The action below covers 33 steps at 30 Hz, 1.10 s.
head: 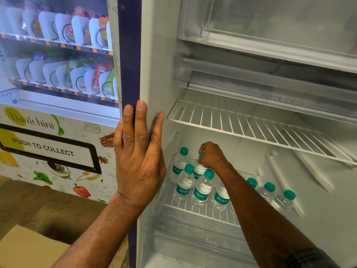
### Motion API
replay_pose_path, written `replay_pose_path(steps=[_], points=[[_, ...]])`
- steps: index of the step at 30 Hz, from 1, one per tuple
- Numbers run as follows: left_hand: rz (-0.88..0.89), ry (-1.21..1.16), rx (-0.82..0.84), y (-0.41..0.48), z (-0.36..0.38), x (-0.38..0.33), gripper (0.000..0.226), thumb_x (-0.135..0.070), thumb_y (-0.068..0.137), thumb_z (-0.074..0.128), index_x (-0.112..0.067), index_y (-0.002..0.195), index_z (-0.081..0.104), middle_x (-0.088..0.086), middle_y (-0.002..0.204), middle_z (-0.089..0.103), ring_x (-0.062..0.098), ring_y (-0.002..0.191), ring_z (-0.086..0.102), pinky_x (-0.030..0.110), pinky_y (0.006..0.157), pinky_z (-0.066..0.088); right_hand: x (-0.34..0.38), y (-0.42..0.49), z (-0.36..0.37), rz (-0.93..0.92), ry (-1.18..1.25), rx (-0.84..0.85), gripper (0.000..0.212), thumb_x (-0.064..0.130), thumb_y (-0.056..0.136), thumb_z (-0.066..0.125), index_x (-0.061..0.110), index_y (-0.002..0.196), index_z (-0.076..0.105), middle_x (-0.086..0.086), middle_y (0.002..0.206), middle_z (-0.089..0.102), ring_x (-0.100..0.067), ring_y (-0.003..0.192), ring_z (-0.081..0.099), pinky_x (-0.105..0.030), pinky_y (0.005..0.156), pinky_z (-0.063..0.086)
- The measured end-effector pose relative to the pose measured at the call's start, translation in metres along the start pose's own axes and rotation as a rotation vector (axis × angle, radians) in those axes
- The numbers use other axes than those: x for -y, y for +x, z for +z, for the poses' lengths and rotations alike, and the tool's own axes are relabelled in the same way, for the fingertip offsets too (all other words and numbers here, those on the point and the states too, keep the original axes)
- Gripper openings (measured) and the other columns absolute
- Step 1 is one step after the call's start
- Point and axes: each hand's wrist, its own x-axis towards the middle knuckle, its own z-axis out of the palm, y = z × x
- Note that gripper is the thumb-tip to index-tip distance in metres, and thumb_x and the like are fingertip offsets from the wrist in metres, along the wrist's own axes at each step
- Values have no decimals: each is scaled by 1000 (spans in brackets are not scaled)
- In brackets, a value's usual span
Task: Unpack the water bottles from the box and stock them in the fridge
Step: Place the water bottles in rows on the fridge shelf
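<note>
**Right hand point(212, 156) gripped a water bottle point(198, 171) on the fridge's point(154, 74) lower shelf point(193, 208)**

We saw the fridge standing open beside a vending machine point(58, 78), its left edge trimmed in dark blue. The left hand point(139, 157) lay flat against that edge. Its fingers point(140, 120) were straight, close together and pointing up, and they held nothing.

The right hand reached in over the lower shelf, a white wire rack. Its fingers point(202, 161) were curled round the neck of the water bottle, and only a sliver of the teal cap showed past the knuckles. The bottle stood upright toward the back of the rack. Its base was hidden behind the others, so we could not tell whether it rested on the wires.

Around it stood more bottles of the same kind, clear with teal caps and teal labels. A back-left bottle point(180, 163) stood just beside the held one. A front row point(202, 188) of three stood close together before it. A right-hand group point(269, 190) of three stood past the forearm, partly hidden by it.

An upper wire shelf point(251, 124) crossed the fridge above them, and a clear plastic cover point(193, 225) lay under the lower shelf. At the lower left, a corner of the cardboard box point(25, 248) sat on the wooden floor point(29, 200), well apart from the bottles.
</note>
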Motion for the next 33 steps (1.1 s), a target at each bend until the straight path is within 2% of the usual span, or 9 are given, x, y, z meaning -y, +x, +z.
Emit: replay_pose_path(steps=[5,9,14,23,26,33], points=[[3,8,-8,0,0,0,57,8,95,58,-1,151,49,7,169,2,26,160,-5,51,126,19,-1,-2,-3,-96,6,28,37,11,82,77,11,117,65,-9,118,62,-23,104,60,-29,94,51],[0,9,-5,0,1,0,55,7,97,57,-1,151,48,3,172,-13,24,160,-7,50,127,17,-5,-3,-6,-166,6,62,37,5,81,76,13,115,65,-9,119,62,-23,105,60,-27,91,50],[-2,4,-5,1,0,-1,55,7,97,56,-1,151,49,0,172,-16,24,160,-8,52,126,18,-5,-3,-6,-173,3,64,41,2,83,74,16,119,62,-9,124,57,-25,107,59,-29,93,51],[-7,13,-4,1,0,-1,56,7,96,57,-1,151,49,4,172,-10,24,160,-8,49,128,15,-4,-4,-5,-204,17,-11,35,17,82,78,15,114,64,-8,118,61,-19,96,57,-27,89,50],[-5,14,-2,1,0,0,55,6,97,56,-1,151,48,1,172,-15,24,160,-8,49,128,14,-4,-5,-4,-199,21,-22,33,22,83,77,16,113,64,-8,117,61,-18,94,56,-28,89,51],[0,18,-9,0,0,0,55,7,97,56,-1,151,49,6,170,-5,25,160,-6,50,127,16,-4,-10,-4,-177,-11,15,41,26,83,77,18,120,59,-8,123,58,-23,103,59,-30,91,50]])
